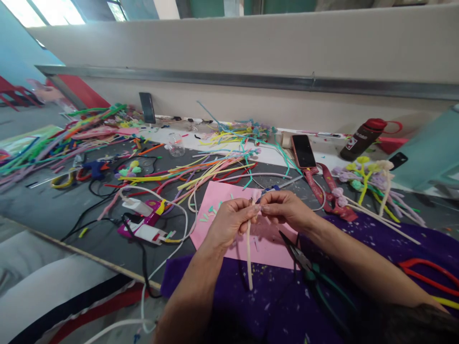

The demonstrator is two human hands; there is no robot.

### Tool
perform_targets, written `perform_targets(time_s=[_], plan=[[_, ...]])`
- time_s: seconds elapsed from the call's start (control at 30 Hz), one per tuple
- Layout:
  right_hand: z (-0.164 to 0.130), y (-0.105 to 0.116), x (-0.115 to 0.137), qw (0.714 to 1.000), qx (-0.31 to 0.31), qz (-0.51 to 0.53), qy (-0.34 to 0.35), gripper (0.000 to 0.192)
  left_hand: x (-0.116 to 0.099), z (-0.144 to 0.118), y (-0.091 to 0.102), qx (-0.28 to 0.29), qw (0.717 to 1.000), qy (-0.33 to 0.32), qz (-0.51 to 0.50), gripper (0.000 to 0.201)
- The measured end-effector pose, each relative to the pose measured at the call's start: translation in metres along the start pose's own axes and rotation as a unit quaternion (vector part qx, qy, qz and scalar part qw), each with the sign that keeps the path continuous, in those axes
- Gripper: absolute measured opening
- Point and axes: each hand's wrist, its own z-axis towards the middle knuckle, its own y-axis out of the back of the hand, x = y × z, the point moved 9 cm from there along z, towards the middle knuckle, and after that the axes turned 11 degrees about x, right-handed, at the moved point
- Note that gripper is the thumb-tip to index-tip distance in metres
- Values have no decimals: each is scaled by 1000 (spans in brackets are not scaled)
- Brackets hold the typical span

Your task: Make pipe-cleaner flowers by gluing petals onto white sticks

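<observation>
Left hand (229, 220) and right hand (283, 209) meet over the pink paper sheet (229, 200), both pinched shut on the top end of a cream pipe cleaner (248, 258). Fingertips touch at the pinch; the stem hangs straight down toward the near edge, crossing from the pink sheet onto the purple cloth (272, 301). Small green and white snippets lie on the pink sheet and cloth.

Pliers (304, 263) with green handles lie on the cloth just right of the stem, under the right forearm. Red scissor-like handles (426, 274) sit at the near right.

Far right: dark bottle (362, 139) with red cap lying tilted, white label on it, text too small to read. Phone (303, 151) with pinkish case lies face up, screen dark; red lanyard (322, 188) beside it has white printing, unreadable. Finished pipe-cleaner flowers (369, 181) in lilac, yellow, cream lie to the right of the lanyard.

Centre and left of the grey surface (53, 210): loose heap of coloured pipe cleaners (201, 172), a pink-and-white glue gun (143, 222) with black cord, a clear small jar (176, 145), and a second dark phone (147, 107) propped against the far wall.
</observation>
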Motion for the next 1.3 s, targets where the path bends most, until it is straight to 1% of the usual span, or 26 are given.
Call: perform_targets(time_s=[0.1,0.17,0.37,0.53,0.73,0.83,0.93,1.0,1.03,1.1,1.13,1.17,1.2,1.23,1.3], plan=[[2,-5,-7,996,54,69,-13,19,1,-1,-3,18,1000,4,-20,26],[3,-7,-10,992,79,96,-20,21,2,-1,-4,26,999,7,-30,25],[4,-6,-11,988,80,129,-18,17,1,-1,-5,38,999,1,-36,24],[3,-11,-10,983,96,157,-14,21,1,-2,-8,47,998,0,-43,26],[5,-7,-11,987,84,139,-13,20,0,-1,-5,37,999,2,-27,26],[5,-12,-13,984,105,141,-9,19,1,-2,-6,37,999,3,-27,25],[4,-18,-12,981,132,141,-2,21,3,-3,-10,49,998,9,-27,21],[2,-15,-8,984,135,115,-8,22,3,-3,-11,50,998,9,-32,20],[0,-9,-5,989,123,83,-11,23,2,-2,-10,46,998,6,-36,20],[-2,12,6,997,71,-29,-17,27,0,-1,-5,29,998,-3,-48,22],[-4,27,15,994,26,-105,-11,30,-1,-1,-2,18,998,-8,-56,23],[-7,41,24,981,-17,-193,-12,33,-2,-1,2,8,998,-13,-65,24],[-9,52,31,955,-54,-291,-20,33,-3,0,5,-2,997,-16,-73,24],[-12,61,38,914,-90,-394,-31,32,-3,0,8,-10,996,-18,-82,24],[-13,72,42,807,-129,-571,-85,29,-3,0,11,-19,995,-22,-97,23]])
